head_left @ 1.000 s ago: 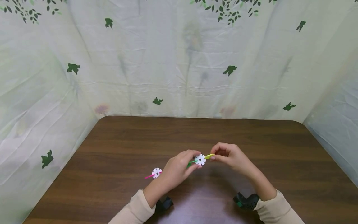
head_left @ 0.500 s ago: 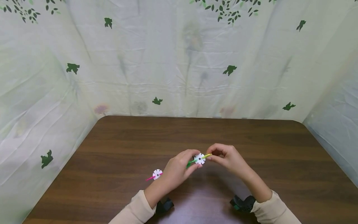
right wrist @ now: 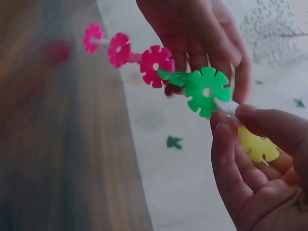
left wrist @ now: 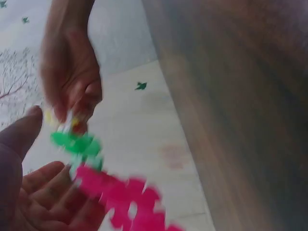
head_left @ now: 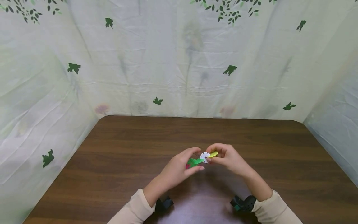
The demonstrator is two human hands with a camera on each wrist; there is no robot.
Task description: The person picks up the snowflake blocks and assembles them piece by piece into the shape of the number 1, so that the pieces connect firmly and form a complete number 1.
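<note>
A chain of interlocking notched plastic discs hangs between my hands. In the right wrist view it runs from pink discs [right wrist: 156, 77] through green discs [right wrist: 196, 91] and a white disc [right wrist: 226, 108] to a yellow disc [right wrist: 259, 147]. My right hand [head_left: 233, 160] pinches the white disc between thumb and fingers, with the yellow one beside its palm. My left hand [head_left: 176, 166] is around the green part, its thumb and fingers spread apart. From the left wrist, a gap shows between the left thumb and the green discs. In the head view the left hand hides most of the pink end.
A brown wooden table [head_left: 112, 174] lies under both hands. Pale curtains [head_left: 167, 56] with green leaf and bird prints rise behind and at the sides. Each wrist wears a dark camera mount, one seen below the right wrist [head_left: 242, 203].
The right hand has moved left and now pinches the white disc instead of the yellow one. The left fingers have spread off the chain. The chain has turned, its pink end passing behind the left hand.
</note>
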